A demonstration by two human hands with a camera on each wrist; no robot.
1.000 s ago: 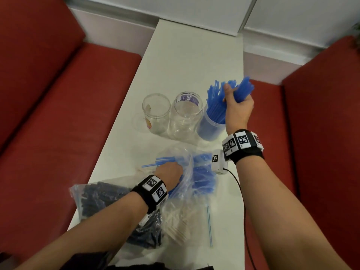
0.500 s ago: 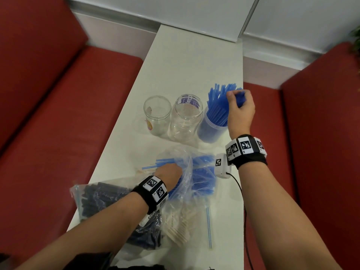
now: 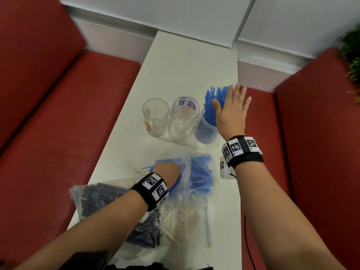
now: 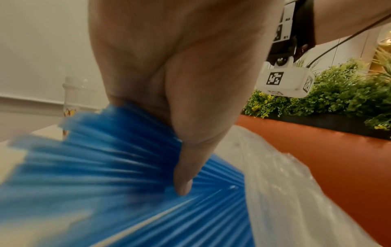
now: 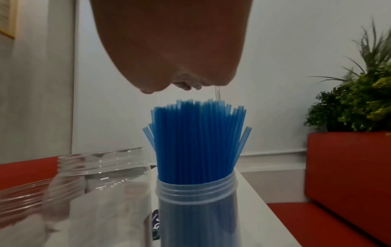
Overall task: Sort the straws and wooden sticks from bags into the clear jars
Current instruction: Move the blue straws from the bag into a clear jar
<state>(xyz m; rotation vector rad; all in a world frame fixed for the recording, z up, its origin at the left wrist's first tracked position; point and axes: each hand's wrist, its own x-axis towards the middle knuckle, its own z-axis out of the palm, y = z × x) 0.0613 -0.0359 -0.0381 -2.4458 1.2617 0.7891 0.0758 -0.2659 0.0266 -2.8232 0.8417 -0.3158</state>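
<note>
Three clear jars stand in a row on the white table (image 3: pixel 187 61). The right jar (image 3: pixel 205 131) (image 5: pixel 196 208) is packed with upright blue straws (image 3: pixel 213 106) (image 5: pixel 196 142). My right hand (image 3: pixel 231 110) (image 5: pixel 173 50) is flat and open just over their tips, holding nothing. The middle jar (image 3: pixel 184 119) (image 5: pixel 95 183) and the left jar (image 3: pixel 155 117) are empty. My left hand (image 3: pixel 167 170) (image 4: pixel 169 83) is inside a clear bag (image 3: pixel 198 176) (image 4: pixel 275 183) and grips a fan of blue straws (image 4: pixel 105 167), with the thumb pressed across them.
A bag of dark straws (image 3: pixel 97 197) and a bag of wooden sticks (image 3: pixel 177 223) lie near the table's front edge under my left forearm. One loose blue straw (image 3: pixel 207 225) lies to their right. Red benches (image 3: pixel 58 114) flank the narrow table; a plant (image 3: pixel 352 55) stands far right.
My right hand lowered its handful of blue straws into the right jar, let go and opened flat above them. My left hand stayed in the bag on its straws.
</note>
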